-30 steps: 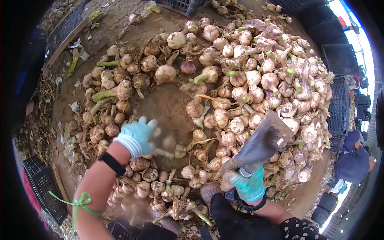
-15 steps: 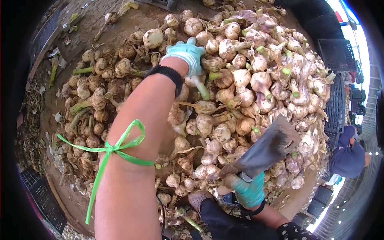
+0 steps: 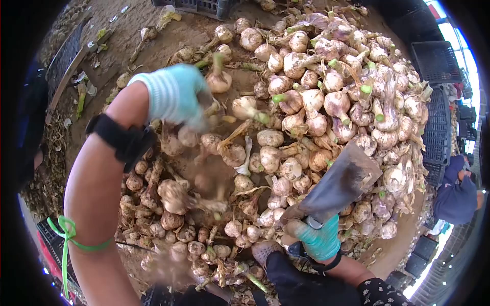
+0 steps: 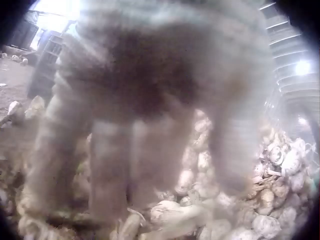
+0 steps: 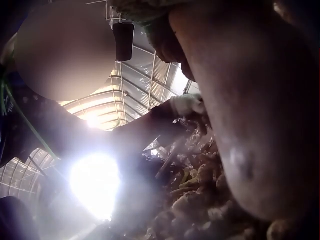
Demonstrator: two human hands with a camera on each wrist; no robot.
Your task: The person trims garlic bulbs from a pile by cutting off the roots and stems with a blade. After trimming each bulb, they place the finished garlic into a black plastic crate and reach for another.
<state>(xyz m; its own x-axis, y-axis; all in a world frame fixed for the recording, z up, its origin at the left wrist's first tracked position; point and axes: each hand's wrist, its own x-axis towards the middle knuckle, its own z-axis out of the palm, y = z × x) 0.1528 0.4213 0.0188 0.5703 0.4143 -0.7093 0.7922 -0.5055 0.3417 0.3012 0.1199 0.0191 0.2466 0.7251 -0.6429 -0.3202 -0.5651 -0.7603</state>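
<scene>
My left hand (image 3: 176, 94), in a pale blue glove and blurred, hovers over the garlic bulbs (image 3: 171, 143) left of centre in the head view. In the left wrist view its fingers (image 4: 110, 170) extend downward, spread apart, with no bulb visibly gripped. A blurred bulb with a green stem (image 3: 218, 80) lies just right of that hand. My right hand (image 3: 317, 237), gloved in teal, grips the handle end of a broad metal blade (image 3: 339, 178), which slants up and right over the large heap (image 3: 337, 102). A big dark shape fills the right of the right wrist view.
Black crates (image 3: 436, 127) line the right side, near a seated person in dark blue (image 3: 456, 196). Another crate (image 3: 196, 6) stands at the back. A wooden edge (image 3: 69, 81) runs along the left. My shoe (image 3: 265, 251) is by the near bulbs.
My left hand has swung left and back from the far side of the bulbs. Several bulbs near the middle are blurred or shifted leftward. The right hand and blade stay nearly in place.
</scene>
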